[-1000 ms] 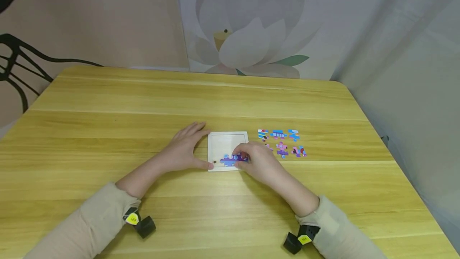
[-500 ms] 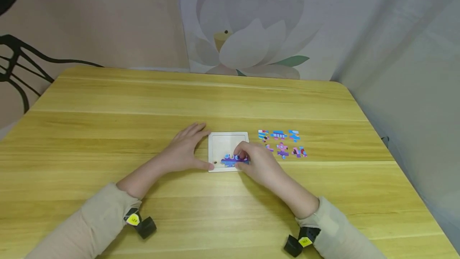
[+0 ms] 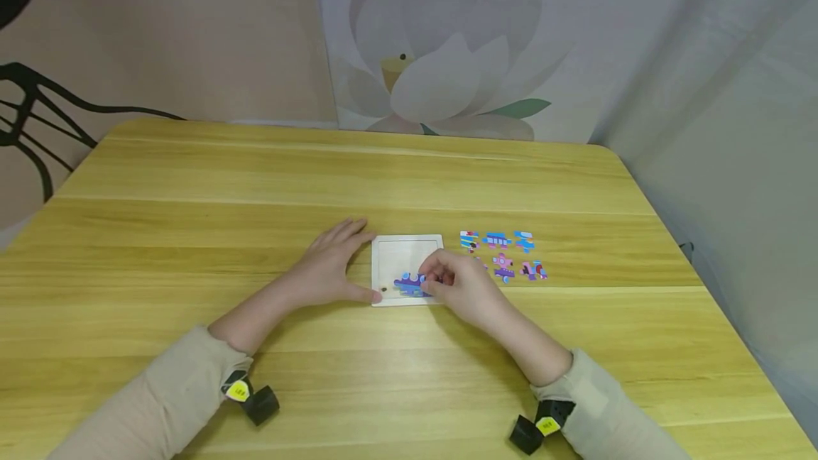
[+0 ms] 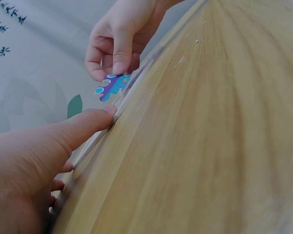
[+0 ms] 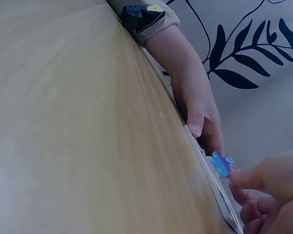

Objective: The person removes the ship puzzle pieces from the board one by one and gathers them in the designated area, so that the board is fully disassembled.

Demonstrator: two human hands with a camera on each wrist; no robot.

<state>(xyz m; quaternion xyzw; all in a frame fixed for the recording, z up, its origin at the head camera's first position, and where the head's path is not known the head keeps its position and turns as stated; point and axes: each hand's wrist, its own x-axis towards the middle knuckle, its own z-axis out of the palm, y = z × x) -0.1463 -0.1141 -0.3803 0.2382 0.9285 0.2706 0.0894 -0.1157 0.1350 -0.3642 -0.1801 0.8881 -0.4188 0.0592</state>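
Note:
A white square puzzle tray (image 3: pixel 375 268) lies on the table. My right hand (image 3: pixel 466 286) pinches a purple-and-blue jigsaw piece (image 3: pixel 411 285) between thumb and fingers over the tray's lower part. In the left wrist view the piece (image 4: pixel 112 87) stands tilted, its edge under the right thumb. Also in the right wrist view, the piece (image 5: pixel 221 164) leans up above the tray's rim. My left hand (image 3: pixel 326 266) lies spread along the tray's left side, with the thumb on the lower left corner and fingertips near the upper left. My right hand hides the tray's right part.
Several loose jigsaw pieces (image 3: pixel 503 267) lie in two rows on the wooden table (image 3: pixel 287 169), right of the tray. One is partly behind my right hand. A small dark mark (image 3: pixel 383 289) shows inside the tray. A curtain (image 3: pixel 224 34) hangs behind the table.
My right hand has shifted slightly right, and the pinched jigsaw piece now looks more tilted. My left hand keeps its place against the tray.

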